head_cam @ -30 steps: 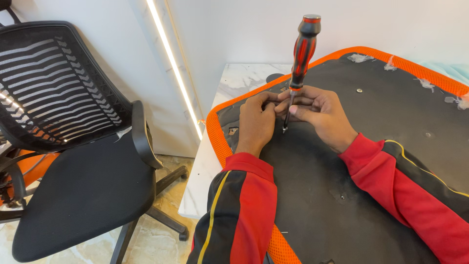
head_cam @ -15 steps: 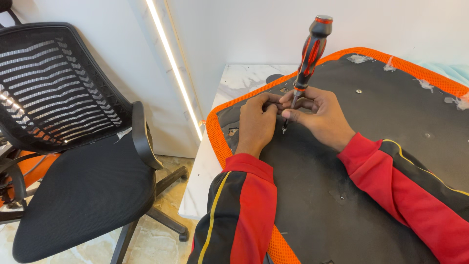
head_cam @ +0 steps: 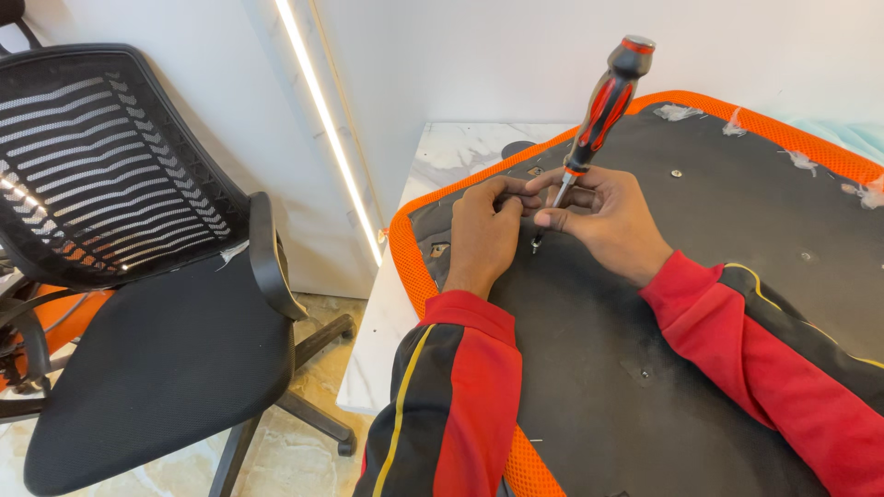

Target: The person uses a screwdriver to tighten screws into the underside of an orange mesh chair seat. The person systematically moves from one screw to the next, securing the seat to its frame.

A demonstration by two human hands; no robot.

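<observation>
A black seat pad with an orange mesh rim [head_cam: 401, 241] lies upside down on a white marble table [head_cam: 451, 152]. My left hand [head_cam: 485, 230] rests on the pad's near-left part, fingers curled towards the tool's tip. My right hand [head_cam: 608, 219] pinches the metal shaft of a red and black screwdriver [head_cam: 603, 101]. The tool stands nearly upright, leaning right, with its tip on the pad between my hands. What lies under the tip is hidden by my fingers. Both sleeves are red and black.
A black mesh office chair [head_cam: 129, 276] stands on the floor to the left, next to the table's edge. A lit light strip [head_cam: 322, 120] runs up the white wall. Small screws and fittings [head_cam: 677, 173] dot the pad's black underside.
The screwdriver's handle has tipped further to the right while its tip stays at the same spot. Both hands have stayed in place on the pad.
</observation>
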